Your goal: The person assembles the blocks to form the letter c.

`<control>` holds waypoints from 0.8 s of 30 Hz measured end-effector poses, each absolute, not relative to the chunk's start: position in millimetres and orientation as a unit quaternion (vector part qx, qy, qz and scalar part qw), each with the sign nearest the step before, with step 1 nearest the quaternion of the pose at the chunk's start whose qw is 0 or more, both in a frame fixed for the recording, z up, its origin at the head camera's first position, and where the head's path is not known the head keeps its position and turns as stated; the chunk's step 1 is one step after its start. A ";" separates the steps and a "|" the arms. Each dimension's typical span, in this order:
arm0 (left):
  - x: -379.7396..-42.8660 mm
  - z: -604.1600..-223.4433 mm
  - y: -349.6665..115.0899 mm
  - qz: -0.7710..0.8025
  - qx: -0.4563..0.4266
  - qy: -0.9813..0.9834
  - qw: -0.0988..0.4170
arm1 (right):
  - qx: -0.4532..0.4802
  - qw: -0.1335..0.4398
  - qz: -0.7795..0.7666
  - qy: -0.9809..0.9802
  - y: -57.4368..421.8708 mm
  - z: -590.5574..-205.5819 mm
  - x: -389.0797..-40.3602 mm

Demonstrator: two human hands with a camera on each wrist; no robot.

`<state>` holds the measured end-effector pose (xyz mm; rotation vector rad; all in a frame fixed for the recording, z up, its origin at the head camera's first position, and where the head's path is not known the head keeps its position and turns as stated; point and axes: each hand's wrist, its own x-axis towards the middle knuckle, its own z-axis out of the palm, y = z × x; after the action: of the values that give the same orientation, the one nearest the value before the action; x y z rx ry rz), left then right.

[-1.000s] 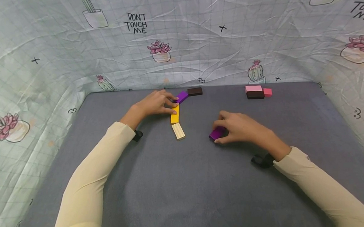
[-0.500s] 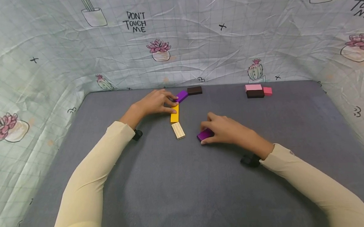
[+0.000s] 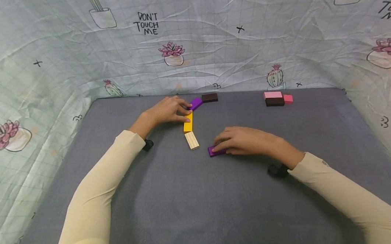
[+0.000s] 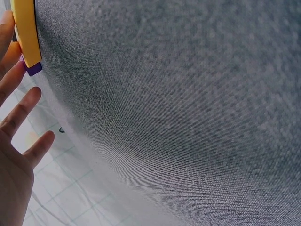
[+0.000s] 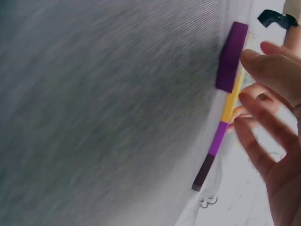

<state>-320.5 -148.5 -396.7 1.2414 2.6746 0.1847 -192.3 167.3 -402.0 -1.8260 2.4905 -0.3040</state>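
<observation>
In the head view, my left hand (image 3: 166, 110) touches the yellow block (image 3: 188, 127) with its fingers, which look extended in the left wrist view. Its index fingertip reaches the purple block (image 3: 196, 104) at the yellow one's far end. A pale wooden block (image 3: 192, 141) with a striped top lies at the near end. To the right, the extended fingers of my right hand (image 3: 247, 139) rest on a second purple block (image 3: 218, 153), covering part of it. This block lies flat, a small gap from the wooden one.
A dark brown block (image 3: 209, 97) continues the curved row beyond the purple one. Near the back edge at right sit a light pink block (image 3: 272, 94), another dark brown block (image 3: 275, 102) and a red-pink one (image 3: 288, 99). A patterned cloth (image 3: 211, 43) hangs behind the grey tabletop (image 3: 193, 203).
My right hand has slid the purple block leftward toward the wooden block, then loosened from its pinch, with fingers now on top. The left hand has stayed in place.
</observation>
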 end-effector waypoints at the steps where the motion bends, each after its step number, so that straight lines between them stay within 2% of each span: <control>1: -320.6 -396.9 -148.5 0.062 0.418 0.901 0.093 | -0.603 0.015 -0.094 0.792 169.6 -402.1 -192.4; 10: -320.8 -396.8 -147.7 0.067 0.414 0.902 0.099 | -0.611 0.011 -0.082 0.787 171.0 -405.6 -188.0; 24: -319.9 -396.2 -146.5 0.065 0.414 0.903 0.095 | -0.627 -0.012 -0.072 0.776 142.3 -405.1 -183.1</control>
<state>-319.9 -146.5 -396.2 1.2272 2.6773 0.1942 -183.1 142.3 -405.1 -1.9838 2.4570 -0.2276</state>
